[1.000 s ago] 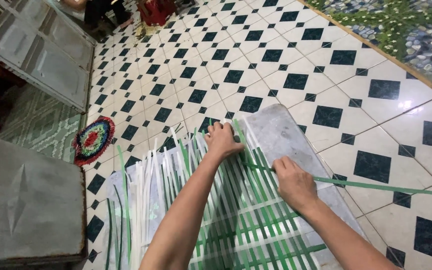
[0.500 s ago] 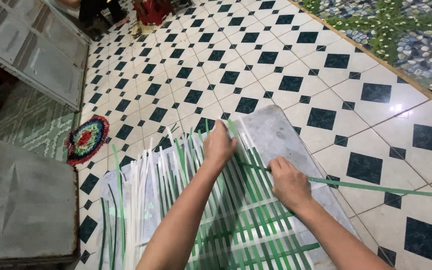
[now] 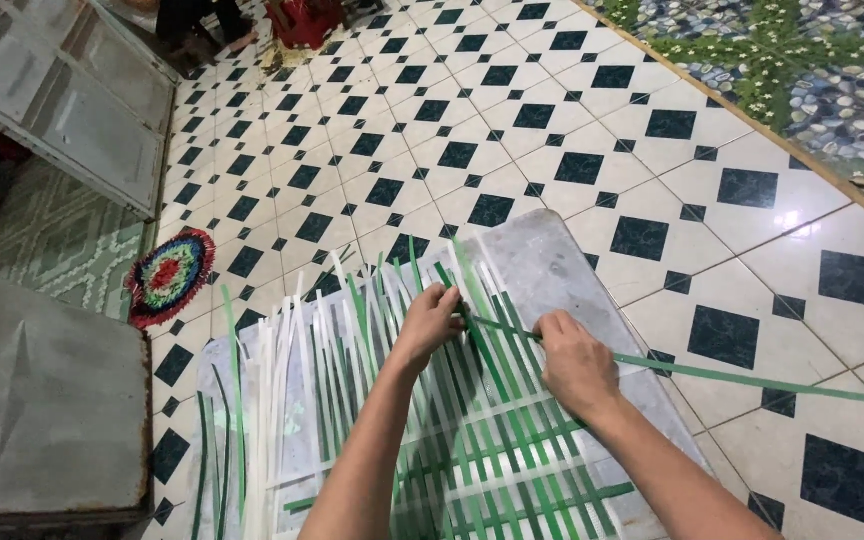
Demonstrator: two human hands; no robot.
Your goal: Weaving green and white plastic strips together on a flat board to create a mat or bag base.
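While my right hand [image 3: 574, 362] pinches one long green strip [image 3: 752, 377] that runs off across the tiled floor [image 3: 652, 170], my left hand [image 3: 434, 318] curls its fingers closed on the upright green and white strips [image 3: 352, 330] of the woven mat [image 3: 492, 450]. It lies on a grey board [image 3: 552, 262]. My forearms cover part of the weave, and its near edge is cut off. A round multicoloured mat [image 3: 167, 277] lies to the left, beside a grey box [image 3: 42, 400].

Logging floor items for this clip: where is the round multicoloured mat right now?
In the head view the round multicoloured mat lies on the checkered tile floor at the left, beyond the grey box and left of the woven strips.
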